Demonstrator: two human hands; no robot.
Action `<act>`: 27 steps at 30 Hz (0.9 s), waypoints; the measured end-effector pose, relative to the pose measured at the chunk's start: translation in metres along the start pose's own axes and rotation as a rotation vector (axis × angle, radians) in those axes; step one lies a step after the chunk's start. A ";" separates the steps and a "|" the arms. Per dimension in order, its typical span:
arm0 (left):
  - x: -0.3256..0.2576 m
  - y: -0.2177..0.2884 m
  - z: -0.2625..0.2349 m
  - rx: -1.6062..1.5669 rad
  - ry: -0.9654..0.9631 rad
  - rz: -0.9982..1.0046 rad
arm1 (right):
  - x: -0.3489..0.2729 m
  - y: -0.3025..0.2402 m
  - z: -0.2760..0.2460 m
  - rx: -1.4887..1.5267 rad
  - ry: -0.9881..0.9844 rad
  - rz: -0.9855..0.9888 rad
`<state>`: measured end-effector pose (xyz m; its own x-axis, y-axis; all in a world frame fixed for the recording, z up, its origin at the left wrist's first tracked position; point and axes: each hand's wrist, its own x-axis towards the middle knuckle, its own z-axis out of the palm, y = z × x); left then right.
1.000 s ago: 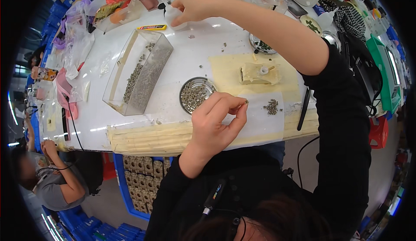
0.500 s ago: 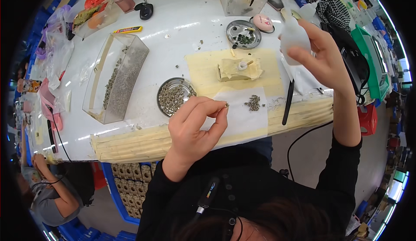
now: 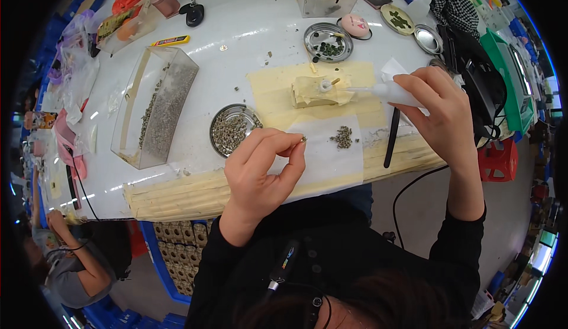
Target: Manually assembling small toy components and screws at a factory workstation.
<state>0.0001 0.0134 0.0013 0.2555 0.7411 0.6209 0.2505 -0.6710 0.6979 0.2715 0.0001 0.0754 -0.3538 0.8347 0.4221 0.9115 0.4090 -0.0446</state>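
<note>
Left hand pinches a small metallic piece at its 2 o'clock; padded table edge at 8. Right hand grips a white squeeze bottle, nozzle toward 9 o'clock; contact with taped block unclear. White tabletop separates steel dish, left hand's 11 o'clock, from clear bin, 10 o'clock; both hold grayish bits.
</note>
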 end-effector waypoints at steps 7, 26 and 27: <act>-0.001 0.003 0.000 -0.012 -0.007 -0.021 | 0.003 0.000 0.003 -0.133 0.001 -0.057; -0.002 0.001 0.001 -0.018 0.012 0.005 | 0.009 -0.005 -0.002 -0.173 0.005 -0.082; -0.002 0.001 0.001 -0.018 0.011 0.005 | 0.009 -0.005 -0.002 -0.172 0.006 -0.082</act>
<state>0.0003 0.0117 0.0005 0.2463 0.7382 0.6280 0.2325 -0.6740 0.7011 0.2642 0.0046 0.0812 -0.4275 0.7990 0.4229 0.9023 0.4058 0.1455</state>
